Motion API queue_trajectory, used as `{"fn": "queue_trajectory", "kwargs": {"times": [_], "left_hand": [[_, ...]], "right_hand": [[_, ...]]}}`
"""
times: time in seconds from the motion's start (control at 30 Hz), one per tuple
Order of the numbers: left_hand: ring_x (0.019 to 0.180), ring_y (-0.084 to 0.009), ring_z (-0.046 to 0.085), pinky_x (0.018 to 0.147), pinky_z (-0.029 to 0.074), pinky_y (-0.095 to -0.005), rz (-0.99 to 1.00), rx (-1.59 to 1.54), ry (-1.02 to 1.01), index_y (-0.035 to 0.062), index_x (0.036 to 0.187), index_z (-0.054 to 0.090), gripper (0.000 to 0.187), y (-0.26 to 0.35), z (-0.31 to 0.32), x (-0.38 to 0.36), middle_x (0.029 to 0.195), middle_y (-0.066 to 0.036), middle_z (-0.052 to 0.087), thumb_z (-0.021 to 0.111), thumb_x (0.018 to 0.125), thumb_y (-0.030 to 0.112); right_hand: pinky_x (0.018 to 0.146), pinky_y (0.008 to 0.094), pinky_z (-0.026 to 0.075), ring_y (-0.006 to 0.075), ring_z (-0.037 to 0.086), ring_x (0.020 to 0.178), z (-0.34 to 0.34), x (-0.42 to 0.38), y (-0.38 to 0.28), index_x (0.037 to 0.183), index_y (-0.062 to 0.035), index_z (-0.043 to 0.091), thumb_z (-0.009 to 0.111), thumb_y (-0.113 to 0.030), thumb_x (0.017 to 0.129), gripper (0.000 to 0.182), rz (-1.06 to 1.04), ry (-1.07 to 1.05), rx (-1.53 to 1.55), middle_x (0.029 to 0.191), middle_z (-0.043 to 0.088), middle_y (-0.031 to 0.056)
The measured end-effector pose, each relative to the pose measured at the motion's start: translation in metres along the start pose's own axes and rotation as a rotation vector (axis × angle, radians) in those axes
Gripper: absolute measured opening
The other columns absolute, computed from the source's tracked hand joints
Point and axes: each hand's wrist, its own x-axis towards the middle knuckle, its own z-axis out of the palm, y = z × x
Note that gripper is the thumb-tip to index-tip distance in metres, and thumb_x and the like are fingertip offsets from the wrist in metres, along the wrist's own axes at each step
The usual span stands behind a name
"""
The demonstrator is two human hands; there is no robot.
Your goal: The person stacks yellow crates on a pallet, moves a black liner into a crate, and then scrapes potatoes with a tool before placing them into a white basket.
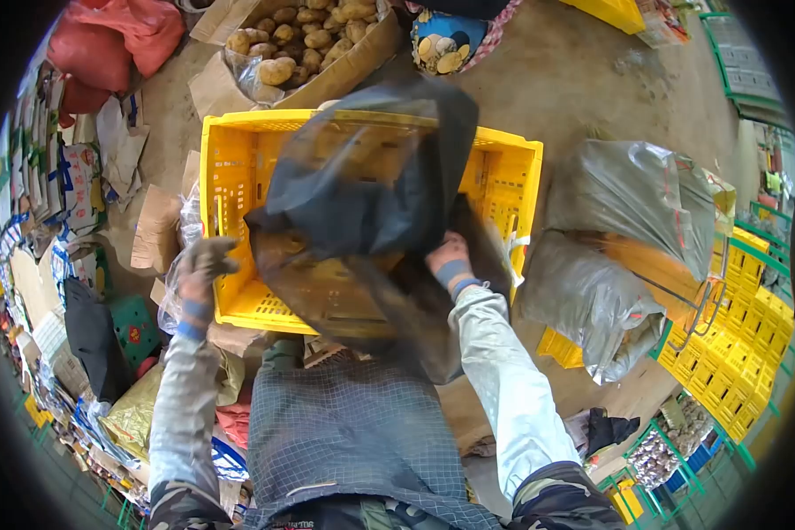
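A yellow plastic crate (373, 115) lies in front of me, its slotted walls showing at both ends. Over it spreads a thin black plastic bag (353, 194), blurred by motion and partly see-through. My right hand (450, 256) is closed on the bag near the crate's right half. By the crate's left wall is my left hand (205, 265), in a dirty glove and apart from the bag; its fingers are blurred. The bag hides much of the crate's inside.
A cardboard box of potatoes (314, 40) stands beyond the crate. Grey plastic-wrapped bundles (636, 199) lie at the right, near stacked yellow crates (724, 344). Red sacks (97, 49) and flattened cardboard (26, 159) are at the left. Another person's patterned clothing (450, 40) shows at the top.
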Motion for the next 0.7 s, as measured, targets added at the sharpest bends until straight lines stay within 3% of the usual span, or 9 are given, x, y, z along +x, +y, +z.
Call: {"fn": "queue_trajectory", "kwargs": {"times": [0.03, 0.07, 0.17, 0.27, 0.43, 0.53, 0.57, 0.63, 0.7], "left_hand": [[0.07, -0.0151, 0.062, 0.068, 0.051, -0.0273, 0.01, 0.133, 0.12, 0.0011, 0.102, 0.061, 0.044, -0.01, -0.036, -0.003, 0.092, -0.008, 0.065, 0.049, 0.095, 0.043], [0.072, -0.0144, 0.061, 0.071, 0.05, -0.0277, 0.072, 0.137, 0.197, 0.0015, 0.101, 0.061, 0.043, 0.008, -0.052, -0.007, 0.091, -0.008, 0.065, 0.048, 0.096, 0.042], [0.083, -0.0135, 0.062, 0.078, 0.048, -0.0268, 0.049, 0.029, 0.322, -0.0003, 0.105, 0.06, 0.028, 0.029, -0.088, -0.006, 0.092, -0.007, 0.065, 0.052, 0.096, 0.025], [0.097, -0.0151, 0.06, 0.088, 0.047, -0.0275, -0.075, 0.132, 0.042, 0.0002, 0.109, 0.059, 0.02, 0.03, -0.06, 0.021, 0.105, -0.008, 0.062, 0.056, 0.09, 0.006], [0.125, -0.034, 0.045, 0.106, 0.035, -0.0382, 0.237, 0.706, 0.174, 0.0056, 0.142, 0.028, 0.069, -0.06, 0.029, 0.12, 0.136, -0.024, 0.042, 0.057, 0.08, 0.008], [0.125, -0.0361, 0.044, 0.107, 0.034, -0.0393, -0.146, 1.014, 0.014, 0.0084, 0.134, 0.044, 0.059, -0.069, 0.045, 0.171, 0.132, -0.026, 0.046, 0.06, 0.078, 0.016], [0.125, -0.0359, 0.044, 0.106, 0.034, -0.0399, -0.404, 1.186, -0.248, 0.0088, 0.13, 0.05, 0.054, -0.075, 0.044, 0.18, 0.132, -0.025, 0.047, 0.061, 0.077, 0.018], [0.117, -0.0333, 0.05, 0.101, 0.04, -0.0388, -0.224, 1.019, -0.228, 0.0066, 0.12, 0.055, 0.044, -0.075, 0.033, 0.159, 0.124, -0.023, 0.053, 0.061, 0.078, 0.02], [0.098, -0.0262, 0.06, 0.087, 0.048, -0.0346, -0.075, 0.612, -0.286, 0.0039, 0.104, 0.058, 0.029, -0.048, 0.016, 0.134, 0.106, -0.015, 0.061, 0.061, 0.082, 0.021]], "right_hand": [[0.091, 0.0394, 0.045, 0.0379, 0.056, 0.107, 0.013, 0.002, -0.004, 0.109, -0.009, 0.064, 0.055, -0.025, 0.082, 0.033, -0.014, -0.19, 0.03, 0.117, 0.059, 0.0174], [0.087, 0.0408, 0.048, 0.0372, 0.061, 0.097, 0.059, 0.001, 0.021, 0.109, -0.0111, 0.064, 0.049, -0.024, 0.087, 0.03, -0.107, 0.233, -0.121, 0.109, 0.063, 0.0159], [0.086, 0.0416, 0.049, 0.0328, 0.063, 0.093, 0.029, -0.005, 0.041, 0.111, -0.0085, 0.062, 0.05, -0.024, 0.09, 0.028, -0.116, 0.368, 0.002, 0.107, 0.064, 0.0153], [0.091, 0.0412, 0.046, 0.0259, 0.06, 0.103, -0.021, -0.028, -0.009, 0.11, 0.0009, 0.059, 0.062, -0.031, 0.088, 0.039, 0.13, 0.164, 1.266, 0.112, 0.061, 0.0185], [0.104, 0.04, 0.035, 0.0364, 0.048, 0.12, -0.017, -0.032, -0.058, 0.123, 0.0014, 0.054, 0.069, -0.041, 0.079, 0.064, 0.123, 0.365, 0.233, 0.128, 0.051, 0.0251], [0.105, 0.0396, 0.034, 0.0379, 0.046, 0.122, -0.049, -0.017, -0.01, 0.123, 0.0009, 0.055, 0.069, -0.039, 0.077, 0.062, 0.245, 0.04, -0.028, 0.131, 0.049, 0.0255], [0.091, 0.0368, 0.042, 0.03, 0.054, 0.103, -0.064, -0.017, 0.022, 0.116, 0.0005, 0.06, 0.063, -0.028, 0.081, 0.045, 0.224, 0.197, 0.317, 0.115, 0.057, 0.0189], [0.072, 0.0302, 0.05, 0.0203, 0.061, 0.075, -0.105, -0.026, 0.072, 0.114, -0.0017, 0.062, 0.054, -0.012, 0.087, 0.03, 0.073, 0.409, 0.846, 0.093, 0.066, 0.0068], [0.08, 0.0322, 0.049, 0.0216, 0.062, 0.086, -0.154, -0.049, 0.117, 0.118, -0.0026, 0.06, 0.053, -0.015, 0.09, 0.032, -0.101, 0.471, 0.927, 0.103, 0.065, 0.0082]]}}
